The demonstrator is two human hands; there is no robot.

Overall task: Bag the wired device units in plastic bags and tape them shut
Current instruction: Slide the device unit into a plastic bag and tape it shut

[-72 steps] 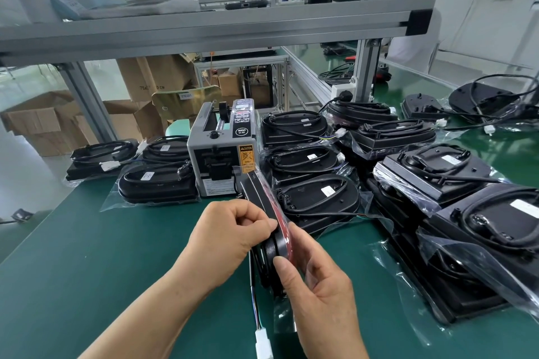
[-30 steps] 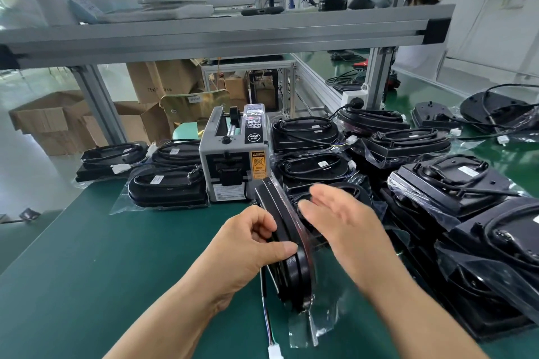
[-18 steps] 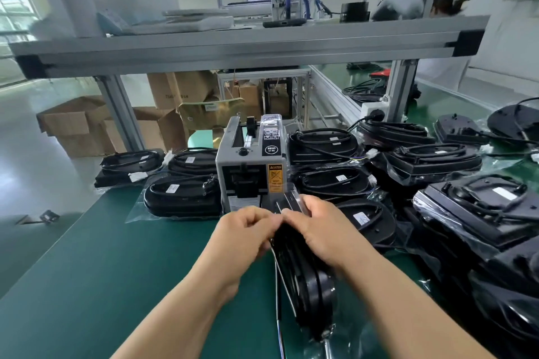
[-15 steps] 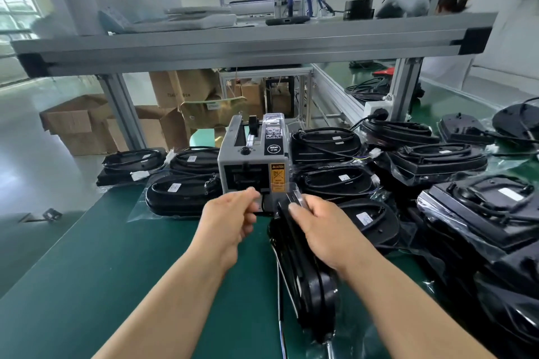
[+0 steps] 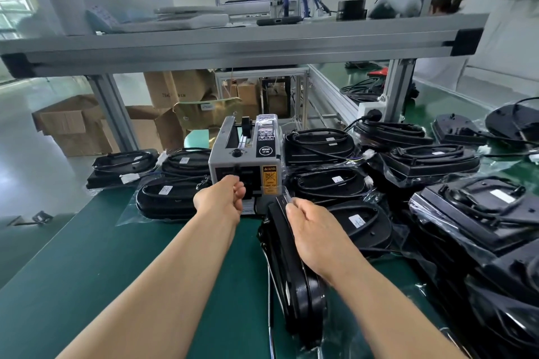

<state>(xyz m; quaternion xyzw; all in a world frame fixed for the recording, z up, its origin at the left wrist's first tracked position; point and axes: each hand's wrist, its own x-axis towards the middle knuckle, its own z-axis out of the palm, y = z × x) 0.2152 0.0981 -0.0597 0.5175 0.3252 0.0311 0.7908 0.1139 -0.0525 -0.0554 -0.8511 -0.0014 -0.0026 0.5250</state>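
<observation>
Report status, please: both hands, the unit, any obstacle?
Left hand curled at tape dispenser slot, tape not visible. Right hand grips bagged unit, standing on edge. No obstruction seen.

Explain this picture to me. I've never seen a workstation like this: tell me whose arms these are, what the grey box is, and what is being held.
There is no robot here: the one picture comes from a camera worn on a person's head, looking down at their own arms. The left hand is at the front slot of the grey box, a tape dispenser; its fingers are curled there, but whether they hold tape is not visible. The right hand grips the top of a black wired unit in a clear bag, stood on edge on the green table. Flat bagged units lie left of the dispenser, and more units are heaped to its right.
</observation>
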